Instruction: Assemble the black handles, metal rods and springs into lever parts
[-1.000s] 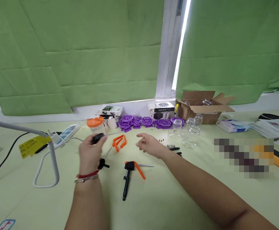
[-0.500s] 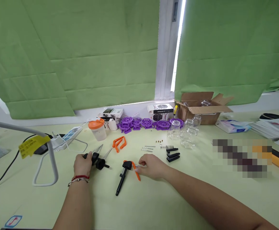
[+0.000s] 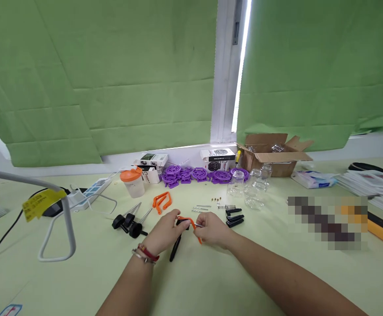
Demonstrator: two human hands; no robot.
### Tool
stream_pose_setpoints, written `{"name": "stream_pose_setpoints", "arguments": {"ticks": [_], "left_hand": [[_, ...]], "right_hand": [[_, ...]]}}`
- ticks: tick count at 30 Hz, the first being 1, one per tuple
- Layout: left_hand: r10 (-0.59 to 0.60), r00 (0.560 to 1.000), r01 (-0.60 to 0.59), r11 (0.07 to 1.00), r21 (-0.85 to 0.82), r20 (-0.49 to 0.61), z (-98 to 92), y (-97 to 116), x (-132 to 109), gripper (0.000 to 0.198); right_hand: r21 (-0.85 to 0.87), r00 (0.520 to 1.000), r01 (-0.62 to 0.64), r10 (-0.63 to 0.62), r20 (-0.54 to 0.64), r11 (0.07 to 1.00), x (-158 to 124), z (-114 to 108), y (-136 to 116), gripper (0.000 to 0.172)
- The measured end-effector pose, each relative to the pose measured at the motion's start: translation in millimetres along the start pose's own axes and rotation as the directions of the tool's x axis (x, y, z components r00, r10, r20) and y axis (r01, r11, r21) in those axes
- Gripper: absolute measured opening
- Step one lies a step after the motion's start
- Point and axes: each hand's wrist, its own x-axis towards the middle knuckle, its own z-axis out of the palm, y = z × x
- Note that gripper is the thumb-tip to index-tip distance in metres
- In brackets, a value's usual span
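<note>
Nearest you, your left hand [image 3: 165, 230] and right hand [image 3: 213, 229] meet over the pale green table [image 3: 211, 281], both closed on the black tool [image 3: 175, 248]. Your left fingertips pinch its head and your right fingertips pinch the orange lever [image 3: 191, 223] that arcs off that head to the right. The tool's long axis runs from the head, held just above the table, back toward you and slightly left, and its slim black handle points at your left wrist. Just left of your left hand lie three black knobbed pins [image 3: 127, 221]; to the right of your right hand sit black clips [image 3: 234, 217]. Beyond these are orange clips [image 3: 162, 201] and thin metal rods [image 3: 202, 207], then an orange-lidded cup [image 3: 132, 182], glass jars [image 3: 250, 186], purple parts [image 3: 194, 174] and a cardboard box [image 3: 273, 153] under the green curtains [image 3: 112, 87].
</note>
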Motion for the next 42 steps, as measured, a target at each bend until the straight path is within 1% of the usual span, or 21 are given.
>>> {"name": "stream_pose_setpoints", "arguments": {"ticks": [1,2,3,4,5,6,8,10,12,14,17,20,24,27,29,31,33,35,36,39,42], "left_hand": [[-0.045,0.990,0.050,0.998,-0.034,0.132,7.8,3.6,3.9,0.021],[-0.087,0.965,0.108,0.992,-0.071,0.249,14.1,6.4,7.6,0.022],[-0.116,0.938,0.162,0.980,-0.116,0.326,19.2,8.5,10.7,0.023],[-0.126,0.922,0.199,0.966,-0.167,0.367,23.9,9.6,12.9,0.024],[-0.122,0.920,0.215,0.952,-0.219,0.372,28.3,9.9,13.9,0.026],[-0.112,0.929,0.213,0.941,-0.262,0.351,32.5,9.3,13.9,0.027],[-0.103,0.943,0.203,0.931,-0.303,0.315,40.1,6.3,11.6,0.028],[-0.106,0.948,0.202,0.928,-0.314,0.299,45.4,2.2,8.3,0.029],[-0.101,0.955,0.194,0.923,-0.331,0.279,47.9,-1.7,6.2,0.030],[-0.090,0.961,0.183,0.917,-0.354,0.261,48.7,-5.3,5.9,0.031],[-0.051,0.963,0.154,0.909,-0.387,0.264,48.2,-10.7,7.3,0.035],[0.009,0.944,0.159,0.862,-0.481,0.329,45.7,-14.4,8.7,0.034],[0.041,0.904,0.268,0.721,-0.638,0.426,41.8,-15.3,8.9,0.035],[0.027,0.888,0.322,0.673,-0.666,0.458,42.0,-14.6,6.9,0.030],[0.058,0.880,0.312,0.679,-0.665,0.471,42.5,-14.3,5.3,0.033],[0.129,0.860,0.276,0.697,-0.662,0.495,41.8,-14.8,4.7,0.051],[0.188,0.819,0.257,0.724,-0.640,0.542,39.8,-16.3,5.8,0.074],[0.201,0.791,0.252,0.754,-0.606,0.579,37.6,-18.5,8.0,0.085],[0.196,0.789,0.247,0.767,-0.592,0.583,36.8,-19.5,9.1,0.086],[0.178,0.808,0.215,0.798,-0.563,0.561,36.2,-21.1,10.9,0.076],[0.148,0.808,0.208,0.834,-0.511,0.570,37.4,-21.3,10.3,0.070]], "right_hand": [[0.074,1.000,0.018,-0.019,0.009,0.997,-2.6,-4.9,0.1,0.014],[0.145,0.999,0.034,-0.037,0.015,0.989,-6.0,-9.8,-0.1,0.017],[0.206,0.998,0.050,-0.056,0.023,0.977,-9.8,-14.3,-0.4,0.021],[0.249,0.996,0.068,-0.078,0.032,0.966,-13.6,-18.4,-0.5,0.026],[0.264,0.994,0.088,-0.103,0.044,0.961,-17.2,-21.9,-0.4,0.030],[0.250,0.990,0.108,-0.127,0.060,0.962,-19.9,-24.6,0.1,0.030],[0.151,0.983,0.145,-0.160,0.091,0.978,-22.5,-28.4,2.1,0.022],[0.015,0.981,0.163,-0.164,0.101,0.986,-21.2,-30.8,3.9,0.015],[-0.100,0.982,0.178,-0.171,0.075,0.979,-18.4,-33.2,4.0,0.014],[-0.190,0.977,0.214,-0.213,0.026,0.958,-16.7,-36.7,2.1,0.014],[-0.258,0.960,0.270,-0.281,-0.007,0.928,-18.3,-45.0,-1.3,0.015],[-0.199,0.961,0.275,-0.275,0.027,0.941,-21.5,-54.9,-0.9,0.015],[0.050,0.963,0.242,-0.246,0.110,0.969,-22.6,-62.4,3.7,0.018],[0.197,0.953,0.219,-0.253,0.168,0.956,-22.7,-63.8,4.8,0.023],[0.266,0.946,0.189,-0.248,0.209,0.945,-22.9,-64.8,4.3,0.025],[0.340,0.942,0.139,-0.230,0.244,0.930,-22.7,-66.5,4.1,0.027],[0.404,0.938,0.080,-0.206,0.278,0.911,-21.6,-68.6,5.2,0.028],[0.434,0.935,0.037,-0.184,0.302,0.900,-20.2,-70.4,7.5,0.027],[0.438,0.935,0.025,-0.176,0.308,0.899,-19.5,-71.0,8.9,0.026],[0.424,0.925,0.001,-0.161,0.343,0.906,-18.2,-71.3,13.3,0.025],[0.380,0.907,-0.006,-0.156,0.392,0.925,-16.9,-70.1,16.9,0.026]]}}
